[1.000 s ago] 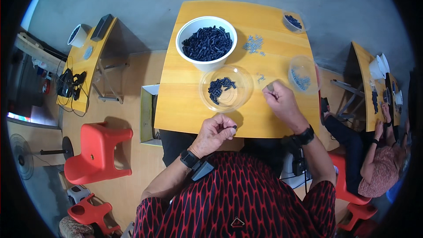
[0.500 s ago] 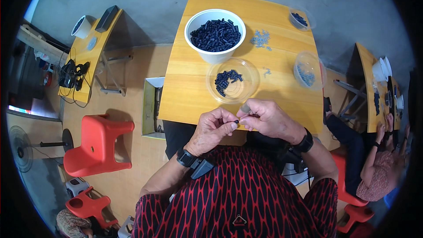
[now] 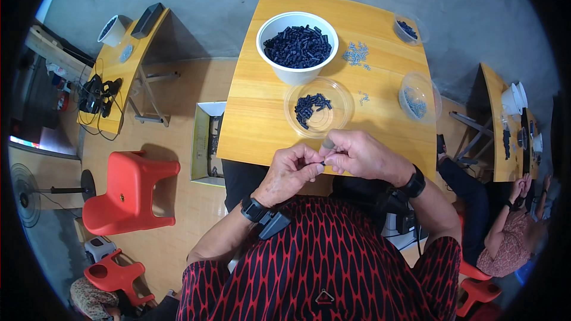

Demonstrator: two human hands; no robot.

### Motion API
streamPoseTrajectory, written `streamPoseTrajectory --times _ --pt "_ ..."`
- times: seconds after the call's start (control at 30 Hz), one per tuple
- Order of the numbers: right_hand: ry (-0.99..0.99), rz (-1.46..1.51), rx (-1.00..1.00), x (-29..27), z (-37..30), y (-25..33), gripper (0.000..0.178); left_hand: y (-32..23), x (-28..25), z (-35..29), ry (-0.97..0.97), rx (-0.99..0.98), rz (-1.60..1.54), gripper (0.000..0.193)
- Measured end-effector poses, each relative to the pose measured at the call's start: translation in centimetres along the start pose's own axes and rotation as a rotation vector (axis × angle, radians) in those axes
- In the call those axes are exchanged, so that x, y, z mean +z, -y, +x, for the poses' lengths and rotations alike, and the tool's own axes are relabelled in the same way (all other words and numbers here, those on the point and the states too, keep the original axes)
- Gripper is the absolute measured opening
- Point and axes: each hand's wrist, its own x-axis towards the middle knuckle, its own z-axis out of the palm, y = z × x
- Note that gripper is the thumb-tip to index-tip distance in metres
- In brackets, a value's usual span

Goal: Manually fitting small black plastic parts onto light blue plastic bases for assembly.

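Observation:
My two hands meet fingertip to fingertip just off the table's near edge. My left hand (image 3: 285, 173) pinches a small black plastic plug (image 3: 322, 163) between thumb and forefinger. Against its other end press the closed fingertips of my right hand (image 3: 366, 157), a greyish cover on one finger; whatever they grip is hidden. Right beyond the hands lies a shallow clear dish (image 3: 347, 106) with a small heap of black plugs (image 3: 310, 109). Behind it stands a white bucket (image 3: 292, 75) full of the same pieces. Small silvery screws (image 3: 355, 53) lie loose beside it, a few more nearer me.
On the wooden table's (image 3: 250, 107) right side stand a clear bowl of screws (image 3: 414, 106) and, farther back, a clear bowl of black pieces (image 3: 407, 30). An open carton (image 3: 208, 175) sits on the floor at left, near a red chair (image 3: 125, 193). Another person (image 3: 505, 232) sits at right.
The view has shifted slightly, so the table's things appear a little farther right. Both hands stay together at the plug, with only small finger movement.

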Motion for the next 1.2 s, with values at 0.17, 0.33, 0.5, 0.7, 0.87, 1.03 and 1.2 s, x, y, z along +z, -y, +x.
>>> streamPoseTrajectory --times 0.17,0.33,0.5,0.7,0.87,1.03,1.2 --pt "0.044 0.016 0.023 -0.3 0.5 0.5 0.011 1.0 -0.3 0.3 0.039 -0.011 -0.122 0.011" --pt "0.087 -0.167 -0.060 -0.6 1.1 1.1 0.010 0.6 -0.7 0.3 0.070 -0.052 -0.075 0.010" --pt "0.010 0.137 0.045 0.6 1.4 0.1 0.010 1.2 -0.8 0.2 0.030 -0.030 -0.233 0.010" --pt "-0.273 0.315 0.020 3.5 1.1 -1.1 0.009 1.6 -0.8 0.1 -0.027 -0.001 -0.413 0.008" --pt "-0.328 0.265 -0.042 4.2 0.9 -1.8 0.010 1.2 -0.4 0.0 -0.049 -0.046 -0.578 0.005" --pt "-0.346 0.202 -0.138 4.4 0.8 -1.8 0.009 0.9 -0.5 -0.1 -0.035 -0.063 -0.625 0.006" --pt "-0.348 0.164 -0.118 3.9 0.8 -1.9 0.009 1.3 -0.6 0.0 -0.030 -0.065 -0.586 0.008"
